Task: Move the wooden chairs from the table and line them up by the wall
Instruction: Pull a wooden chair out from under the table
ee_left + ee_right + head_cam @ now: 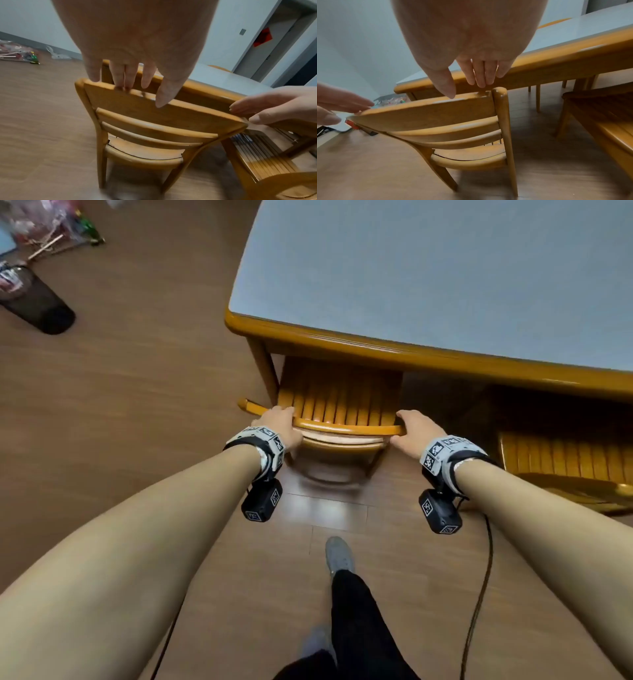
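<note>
A wooden chair [346,429] with a slatted seat stands tucked under the left corner of the grey-topped table [376,345]. My left hand [280,422] grips the left end of its curved top rail, fingers over the far side and thumb on the near side. My right hand [415,426] holds the right end of the same rail. The left wrist view shows the chair [154,115] from behind, with the left hand [142,93] and the right hand [267,109] on the rail. In the right wrist view the right hand [471,86] sits by the chair's [436,113] right post.
A second wooden chair [561,460] stands at the table just to the right. A dark bottle [37,302] and plastic-wrapped clutter [51,224] lie on the wood floor at the far left. My foot [339,554] is behind the chair, and a cable [479,594] trails on the right.
</note>
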Demonstrator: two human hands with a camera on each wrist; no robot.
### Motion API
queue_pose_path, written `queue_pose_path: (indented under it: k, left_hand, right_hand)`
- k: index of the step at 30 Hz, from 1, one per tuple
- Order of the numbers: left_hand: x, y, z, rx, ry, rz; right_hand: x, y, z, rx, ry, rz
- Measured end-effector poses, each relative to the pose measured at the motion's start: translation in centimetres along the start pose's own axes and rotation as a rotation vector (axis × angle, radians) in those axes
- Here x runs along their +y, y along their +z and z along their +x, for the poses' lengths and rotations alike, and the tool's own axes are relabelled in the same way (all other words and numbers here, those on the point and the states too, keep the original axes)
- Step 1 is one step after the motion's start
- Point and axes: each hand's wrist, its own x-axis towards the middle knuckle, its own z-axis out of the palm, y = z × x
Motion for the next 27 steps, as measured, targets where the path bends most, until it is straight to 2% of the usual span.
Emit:
queue_pose_path:
  k: [4, 7, 10, 14, 22, 27]
  left_hand:
    - [-1.0, 1.2, 2.6, 0.036, 0.007, 0.132]
    - [-1.6, 1.7, 4.3, 0.010, -0.007, 0.134]
    - [-1.4, 2.1, 5.1, 0.002, -0.070, 0.098]
    - [-1.5, 2.3, 4.7, 0.001, -0.069, 0.072]
    - [-2.8, 6.1, -0.5, 0.080, -0.020, 0.128]
    - [-4.2, 9.4, -5.2, 0.066, 0.012, 0.136]
  right_hand:
    - [0.0, 1.7, 3.3, -0.072, 0.007, -0.081]
    - [-0.1, 2.8, 5.0, -0.111, -0.013, -0.174]
    - [-0.3, 3.3, 5.4, -0.072, -0.025, -0.243]
    - [-0.4, 3.6, 4.9, -0.020, -0.033, -0.262]
    - [0.5, 7.3, 0.3, 0.038, -0.084, -0.293]
    - [1.1, 10.6, -4.2, 0.022, -0.111, -0.296]
